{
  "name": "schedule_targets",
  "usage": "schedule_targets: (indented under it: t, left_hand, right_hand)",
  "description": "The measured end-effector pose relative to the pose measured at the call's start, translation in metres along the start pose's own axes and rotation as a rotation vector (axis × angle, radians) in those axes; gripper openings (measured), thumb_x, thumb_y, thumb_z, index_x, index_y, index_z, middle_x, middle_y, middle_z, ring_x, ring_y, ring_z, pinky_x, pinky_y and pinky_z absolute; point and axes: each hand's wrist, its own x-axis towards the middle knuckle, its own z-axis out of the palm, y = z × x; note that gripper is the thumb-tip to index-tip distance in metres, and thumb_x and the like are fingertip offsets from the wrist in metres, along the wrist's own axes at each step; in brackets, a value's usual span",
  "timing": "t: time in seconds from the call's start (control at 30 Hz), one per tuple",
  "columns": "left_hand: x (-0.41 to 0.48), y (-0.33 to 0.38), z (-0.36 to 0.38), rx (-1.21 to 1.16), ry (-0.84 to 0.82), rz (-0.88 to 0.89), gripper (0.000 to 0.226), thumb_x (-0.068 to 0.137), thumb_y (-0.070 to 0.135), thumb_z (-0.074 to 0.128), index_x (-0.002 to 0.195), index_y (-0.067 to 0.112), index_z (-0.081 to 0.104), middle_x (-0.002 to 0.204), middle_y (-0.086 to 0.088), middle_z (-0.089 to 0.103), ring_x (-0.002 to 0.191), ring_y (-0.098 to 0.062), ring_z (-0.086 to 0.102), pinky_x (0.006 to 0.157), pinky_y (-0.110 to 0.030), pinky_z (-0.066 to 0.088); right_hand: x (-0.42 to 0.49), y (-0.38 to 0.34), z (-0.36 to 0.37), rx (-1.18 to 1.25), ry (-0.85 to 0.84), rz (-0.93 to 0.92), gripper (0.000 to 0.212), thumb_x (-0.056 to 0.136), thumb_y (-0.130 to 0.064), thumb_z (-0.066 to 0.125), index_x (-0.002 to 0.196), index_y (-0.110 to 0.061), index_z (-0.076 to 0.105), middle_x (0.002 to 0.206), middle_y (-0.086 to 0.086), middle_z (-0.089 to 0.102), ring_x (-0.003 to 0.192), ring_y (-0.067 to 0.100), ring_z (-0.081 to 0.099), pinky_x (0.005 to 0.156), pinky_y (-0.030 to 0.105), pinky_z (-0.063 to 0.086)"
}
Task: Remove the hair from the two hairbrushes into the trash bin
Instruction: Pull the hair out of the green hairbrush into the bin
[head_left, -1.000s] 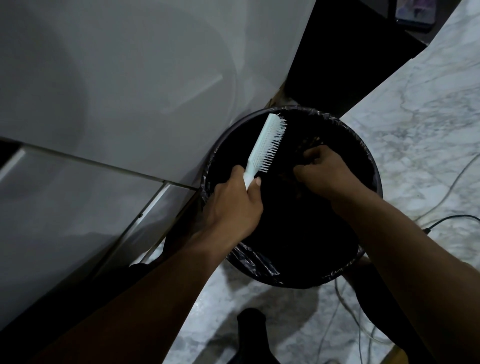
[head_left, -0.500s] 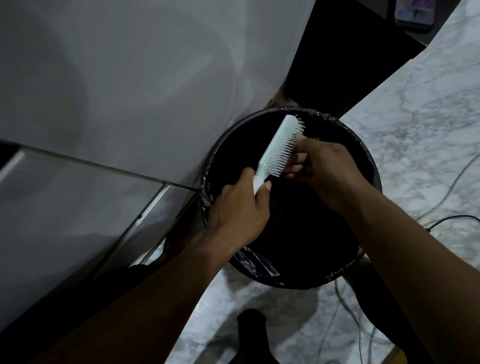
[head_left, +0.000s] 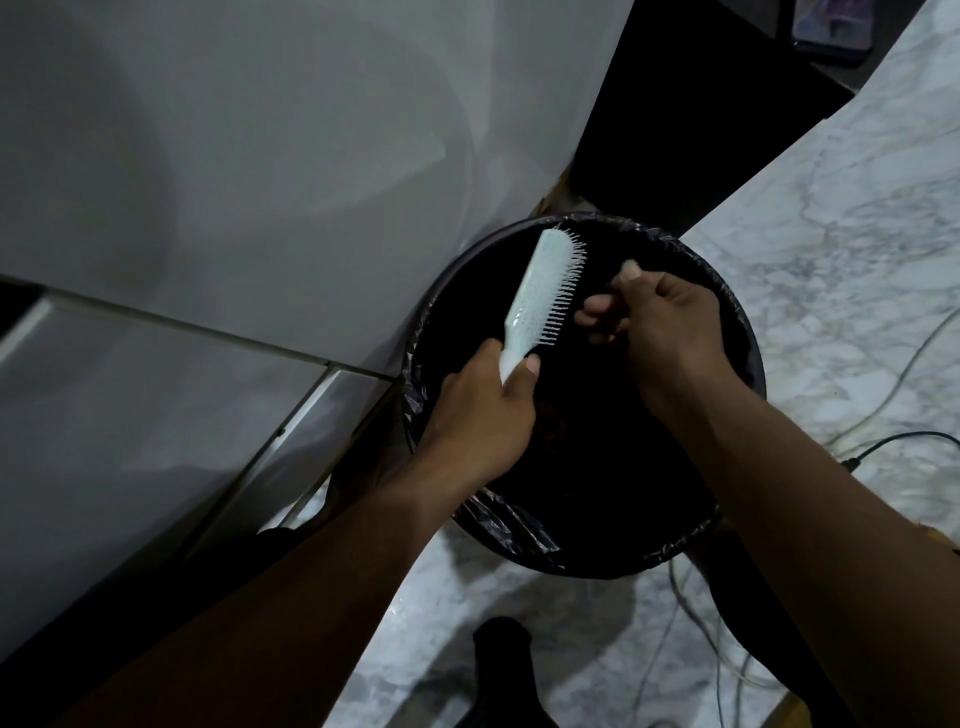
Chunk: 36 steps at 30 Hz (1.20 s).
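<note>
A white hairbrush (head_left: 545, 291) is held over the round black trash bin (head_left: 431, 332), bristles facing right. My left hand (head_left: 483, 410) is closed around its handle, at the bin's left side. My right hand (head_left: 670, 322) hovers just right of the bristles with thumb and fingers pinched together; any hair between them is too dark to make out. The bin is lined with a black bag and its inside is dark. Only one hairbrush is in view.
A white cabinet or appliance wall (head_left: 260, 208) rises at the left, close against the bin. The floor (head_left: 831, 260) is white marble. Cables (head_left: 883, 441) run over it at the right. A dark object (head_left: 504, 670) stands at the bottom centre.
My right hand rose from inside the bin to the bristles, then drew back a little to the right with fingers pinched. The brush shifted slightly in my left hand.
</note>
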Motion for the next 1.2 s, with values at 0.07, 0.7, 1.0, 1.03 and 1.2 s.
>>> schedule_targets:
  t: [0.07,0.7,1.0,1.03,1.2]
  left_hand:
    - [0.002,-0.003,0.0,-0.01,0.003,-0.032,0.032,0.102,0.045,0.048,0.079,0.024,0.043,0.07,0.004,0.056,0.055,-0.009,0.054,0.043,-0.018,0.03]
    - [0.005,-0.006,0.008,-0.164,-0.121,0.017,0.033,0.091,0.052,0.052,0.078,0.022,0.05,0.061,0.005,0.052,0.051,-0.021,0.051,0.055,-0.046,0.05]
    - [0.01,-0.008,0.009,-0.319,-0.132,-0.105,0.034,0.091,0.055,0.052,0.087,0.021,0.056,0.063,-0.007,0.046,0.049,-0.033,0.046,0.059,-0.041,0.039]
    - [0.011,-0.009,0.009,-0.333,-0.129,-0.119,0.031,0.094,0.052,0.052,0.088,0.022,0.056,0.063,-0.002,0.048,0.044,-0.023,0.045,0.058,-0.038,0.04]
    - [0.009,-0.009,0.01,-0.323,-0.19,-0.124,0.04,0.087,0.055,0.052,0.091,0.015,0.058,0.062,0.001,0.049,0.042,-0.016,0.043,0.058,-0.036,0.039]
  right_hand:
    - [0.001,-0.007,-0.003,0.057,0.054,0.103,0.033,0.104,-0.033,0.048,0.085,-0.009,0.059,0.054,0.002,0.064,0.06,0.02,0.07,0.063,0.035,0.055]
    - [-0.007,0.006,0.003,-0.258,-0.145,-0.16,0.029,0.097,-0.023,0.065,0.073,-0.009,0.055,0.052,0.006,0.062,0.039,0.01,0.058,0.044,0.024,0.05]
    - [-0.005,0.005,0.004,-0.053,-0.066,-0.039,0.032,0.105,-0.03,0.049,0.088,-0.003,0.058,0.059,0.006,0.066,0.044,0.017,0.064,0.045,0.028,0.051]
    - [-0.005,0.002,0.003,-0.031,-0.035,-0.011,0.035,0.105,-0.033,0.046,0.088,-0.005,0.058,0.059,0.006,0.066,0.045,0.017,0.064,0.046,0.028,0.051]
    - [-0.003,0.003,-0.001,-0.188,-0.095,-0.034,0.042,0.088,-0.054,0.067,0.097,-0.016,0.054,0.086,0.009,0.068,0.067,0.016,0.066,0.059,0.034,0.054]
